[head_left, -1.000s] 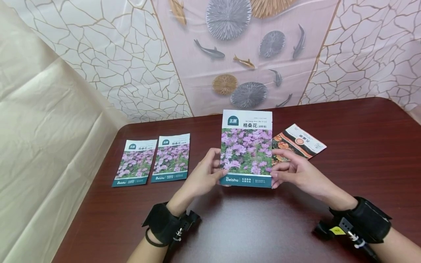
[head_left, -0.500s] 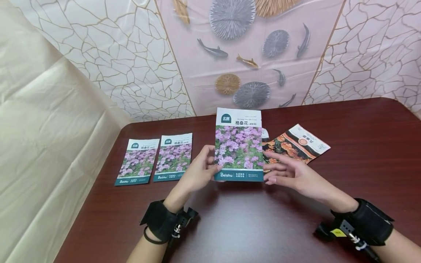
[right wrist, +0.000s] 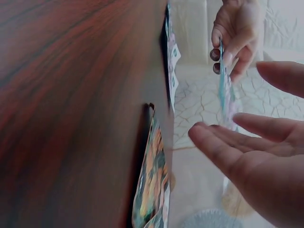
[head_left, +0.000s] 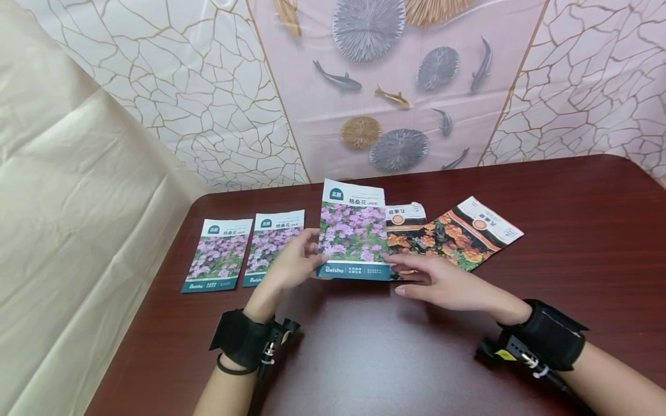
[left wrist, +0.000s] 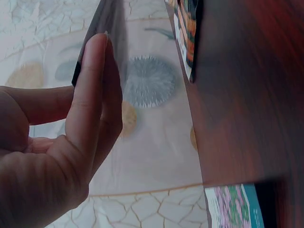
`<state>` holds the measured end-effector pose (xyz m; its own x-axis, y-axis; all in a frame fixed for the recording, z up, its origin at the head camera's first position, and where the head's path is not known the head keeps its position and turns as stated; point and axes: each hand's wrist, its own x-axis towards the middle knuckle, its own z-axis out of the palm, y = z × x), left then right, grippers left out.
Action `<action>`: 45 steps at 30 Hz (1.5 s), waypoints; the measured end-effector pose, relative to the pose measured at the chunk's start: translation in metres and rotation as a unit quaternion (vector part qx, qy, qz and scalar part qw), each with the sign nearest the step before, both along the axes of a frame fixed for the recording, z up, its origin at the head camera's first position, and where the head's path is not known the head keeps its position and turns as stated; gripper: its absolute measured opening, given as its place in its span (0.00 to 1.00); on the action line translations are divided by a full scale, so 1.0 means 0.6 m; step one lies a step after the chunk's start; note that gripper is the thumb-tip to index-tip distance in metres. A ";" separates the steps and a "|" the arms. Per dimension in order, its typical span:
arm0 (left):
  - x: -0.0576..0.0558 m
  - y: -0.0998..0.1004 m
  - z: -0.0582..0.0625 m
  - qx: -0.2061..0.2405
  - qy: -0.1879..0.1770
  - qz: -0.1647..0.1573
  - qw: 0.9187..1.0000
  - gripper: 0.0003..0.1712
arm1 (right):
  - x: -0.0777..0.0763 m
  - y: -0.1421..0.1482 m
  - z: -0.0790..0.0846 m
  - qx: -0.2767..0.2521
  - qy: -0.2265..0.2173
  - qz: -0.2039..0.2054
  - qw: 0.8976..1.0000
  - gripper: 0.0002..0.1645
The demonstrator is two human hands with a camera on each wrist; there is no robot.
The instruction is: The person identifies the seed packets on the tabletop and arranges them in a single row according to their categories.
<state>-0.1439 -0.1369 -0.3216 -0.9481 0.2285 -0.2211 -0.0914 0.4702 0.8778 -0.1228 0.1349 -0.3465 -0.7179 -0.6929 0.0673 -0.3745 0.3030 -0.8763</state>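
Note:
A seed packet with pink-purple flowers (head_left: 354, 231) is held up above the table by my left hand (head_left: 288, 263), thumb in front and fingers behind its lower left side. From the left wrist it shows nearly edge-on. My right hand (head_left: 447, 283) is open near the packet's lower right corner; in the right wrist view its fingers (right wrist: 213, 142) are spread, gripping nothing. Behind the raised packet lies a seed packet with orange flowers (head_left: 400, 216), partly covered. A second orange-flower packet (head_left: 463, 237) lies tilted to its right, overlapping it in this view.
Two more purple-flower packets (head_left: 218, 254) lie side by side on the left of the dark red-brown table (head_left: 354, 346). The right-hand one of these (head_left: 273, 242) is partly behind my left hand. A patterned cloth (head_left: 333, 133) hangs behind the table's far edge.
The raised purple-flower packet has moved left and slightly down with my left hand. My right hand let go of its edge and followed leftward. More of the orange-flower packets now shows.

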 end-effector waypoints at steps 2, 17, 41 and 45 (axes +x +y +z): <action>-0.004 -0.006 0.001 -0.024 -0.002 0.003 1.000 0.30 | 0.001 -0.007 0.003 0.039 0.037 0.000 0.999 0.32; -0.021 -0.021 -0.019 -0.163 0.009 0.020 0.986 0.32 | 0.019 -0.063 -0.002 0.193 0.226 0.044 0.954 0.27; -0.010 -0.015 -0.019 -0.301 0.070 -0.009 0.951 0.23 | 0.012 -0.089 -0.024 0.271 0.263 0.078 0.923 0.29; -0.003 -0.010 -0.017 -0.328 0.100 -0.016 0.939 0.22 | 0.013 -0.088 -0.023 0.276 0.258 0.080 0.922 0.29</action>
